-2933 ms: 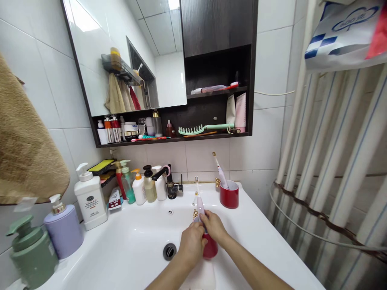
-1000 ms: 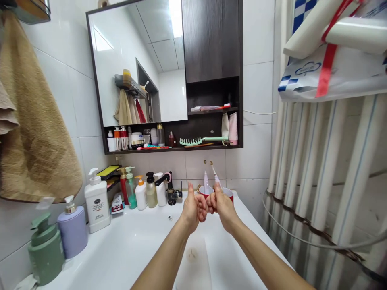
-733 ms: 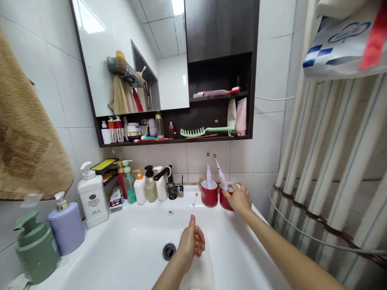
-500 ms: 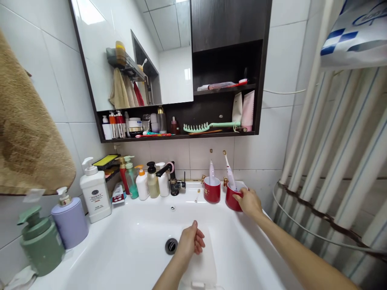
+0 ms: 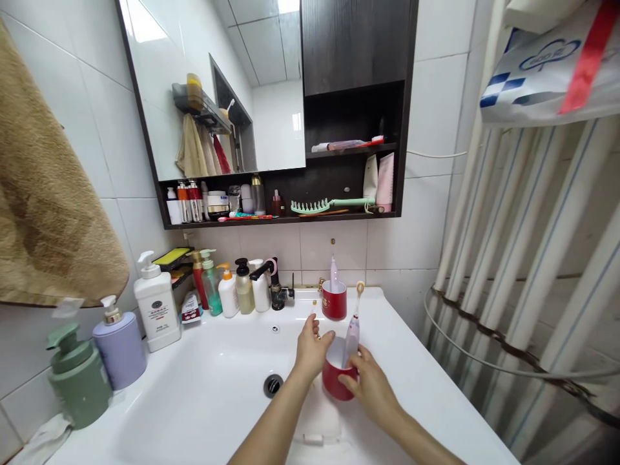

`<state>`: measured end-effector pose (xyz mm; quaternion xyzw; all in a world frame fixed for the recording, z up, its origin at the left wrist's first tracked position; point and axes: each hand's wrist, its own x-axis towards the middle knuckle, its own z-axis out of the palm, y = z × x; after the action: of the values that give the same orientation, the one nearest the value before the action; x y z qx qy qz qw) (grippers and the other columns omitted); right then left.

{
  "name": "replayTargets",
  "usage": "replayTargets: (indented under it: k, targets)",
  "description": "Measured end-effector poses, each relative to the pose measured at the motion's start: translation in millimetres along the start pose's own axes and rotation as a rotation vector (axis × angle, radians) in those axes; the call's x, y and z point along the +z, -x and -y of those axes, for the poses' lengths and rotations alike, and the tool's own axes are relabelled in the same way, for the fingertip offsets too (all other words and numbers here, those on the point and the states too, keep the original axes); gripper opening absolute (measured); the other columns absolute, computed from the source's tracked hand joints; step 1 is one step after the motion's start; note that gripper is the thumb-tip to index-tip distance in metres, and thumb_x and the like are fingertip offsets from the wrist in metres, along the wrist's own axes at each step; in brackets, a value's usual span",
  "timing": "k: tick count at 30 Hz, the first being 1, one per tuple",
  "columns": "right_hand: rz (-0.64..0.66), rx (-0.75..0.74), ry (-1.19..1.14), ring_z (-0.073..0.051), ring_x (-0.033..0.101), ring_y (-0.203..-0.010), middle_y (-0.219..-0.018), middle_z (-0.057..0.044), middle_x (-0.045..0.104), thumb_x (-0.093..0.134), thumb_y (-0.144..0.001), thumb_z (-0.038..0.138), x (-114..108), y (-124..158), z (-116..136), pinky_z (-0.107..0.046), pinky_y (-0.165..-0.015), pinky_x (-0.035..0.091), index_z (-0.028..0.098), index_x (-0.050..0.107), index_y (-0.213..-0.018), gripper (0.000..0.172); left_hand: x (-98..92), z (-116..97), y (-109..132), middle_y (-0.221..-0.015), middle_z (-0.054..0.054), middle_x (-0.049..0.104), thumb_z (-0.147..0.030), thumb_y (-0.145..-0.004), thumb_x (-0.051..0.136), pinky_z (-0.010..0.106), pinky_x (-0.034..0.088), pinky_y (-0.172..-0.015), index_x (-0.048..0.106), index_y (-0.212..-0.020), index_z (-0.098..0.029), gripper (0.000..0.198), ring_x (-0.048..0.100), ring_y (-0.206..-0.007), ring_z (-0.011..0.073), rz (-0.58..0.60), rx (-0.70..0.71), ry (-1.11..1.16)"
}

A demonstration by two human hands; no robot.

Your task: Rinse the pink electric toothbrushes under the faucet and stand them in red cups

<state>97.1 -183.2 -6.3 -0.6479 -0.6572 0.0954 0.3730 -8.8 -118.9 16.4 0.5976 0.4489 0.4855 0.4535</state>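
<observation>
Head cam, seen from beside the sink (image 5: 203, 381): R hand (image 5: 375, 387) has hold of a red cup (image 5: 336, 382) by its right side, approx. half curled, thumb across the wall, fingers up by the rim. Cup's mouth faces up, tipped a bit toward the person, over the basin's right part. Inside stands a pale toothbrush (image 5: 352, 339), handle down, long axis near vertical w/ the head end leaning slightly R.

Key relation: brush is against the cup's R side, so R hand's nearer, handle just ahead of its fingertips; can't tell if they touch. L hand (image 5: 310, 352) is on the cup's other side, thumb & fingers spread, nothing in its grasp AFAICT; thumb tip's close to the L rim, contact unclear. From there the brush is off to the R, across the cup's mouth.

Beyond both, a 2nd cup (image 5: 334, 305) w/ its own upright brush (image 5: 334, 276) sits on the back ledge.
</observation>
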Motion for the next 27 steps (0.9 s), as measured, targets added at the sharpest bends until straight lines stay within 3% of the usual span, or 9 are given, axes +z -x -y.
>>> replayTargets:
  k: [3,10,15,19,23,25,27]
  targets:
    - [0.043,-0.009,-0.037,-0.016,0.051,-0.076,-0.096,-0.008,0.046,0.044,-0.058,0.014,18,4,5,-0.026,-0.067,0.039,0.017,0.047,-0.060,0.005,4.5,13,-8,-0.102,0.014,0.047,-0.022,-0.059,0.052,0.023,0.033,-0.075,0.029,-0.114,-0.007,0.061,0.046,-0.088,0.0154,0.037,-0.056,-0.043]
    - [0.117,-0.014,-0.098,-0.019,0.049,-0.082,-0.099,-0.009,0.045,0.043,-0.058,0.012,31,0,8,-0.028,-0.070,0.039,0.016,0.049,-0.065,0.010,6.7,32,-11,-0.086,0.005,0.056,-0.023,-0.065,0.044,0.022,0.036,-0.069,0.047,-0.100,-0.017,0.036,0.051,-0.073,0.0126,0.117,-0.016,0.129]
    - [0.150,-0.065,-0.170,-0.020,0.043,-0.097,-0.109,-0.011,0.040,0.040,-0.059,0.010,33,-2,7,-0.029,-0.080,0.035,0.014,0.048,-0.091,0.033,8.1,25,3,-0.073,0.002,0.058,-0.027,-0.059,0.052,0.021,0.037,-0.062,0.055,-0.084,-0.017,0.026,0.050,-0.067,0.0128,0.178,-0.004,0.212]
    - [0.117,-0.050,-0.143,-0.022,0.031,-0.108,-0.115,-0.010,0.036,0.041,-0.064,0.021,27,-3,7,-0.033,-0.086,0.030,0.017,0.051,-0.077,0.016,-6.6,6,3,-0.065,0.001,0.056,-0.029,-0.061,0.050,0.021,0.037,-0.062,0.054,-0.070,-0.016,0.017,0.049,-0.064,0.0120,0.017,0.098,0.239]
    - [-0.018,-0.047,-0.234,-0.020,0.032,-0.107,-0.113,-0.008,0.039,0.042,-0.067,0.030,16,-6,18,-0.034,-0.088,0.027,0.019,0.043,-0.093,0.029,-24.8,-20,1,-0.066,0.000,0.055,-0.031,-0.057,0.055,0.020,0.037,-0.061,0.050,-0.069,-0.015,0.020,0.049,-0.064,0.0102,-0.239,0.148,0.431]
    - [0.008,-0.068,-0.318,-0.019,0.040,-0.100,-0.108,-0.006,0.044,0.043,-0.066,0.030,13,-6,25,-0.032,-0.085,0.031,0.021,0.036,-0.102,0.037,-26.5,-24,4,-0.059,-0.002,0.053,-0.032,-0.054,0.058,0.019,0.037,-0.056,0.047,-0.064,-0.015,0.022,0.048,-0.057,0.0087,-0.268,0.075,0.509]
    - [0.095,-0.078,-0.419,-0.017,0.048,-0.089,-0.098,-0.005,0.050,0.043,-0.067,0.029,13,-4,31,-0.028,-0.077,0.036,0.022,0.035,-0.103,0.037,-24.3,-23,7,-0.056,-0.002,0.052,-0.033,-0.053,0.059,0.020,0.037,-0.052,0.046,-0.062,-0.015,0.024,0.048,-0.052,0.0081,-0.204,-0.030,0.573]
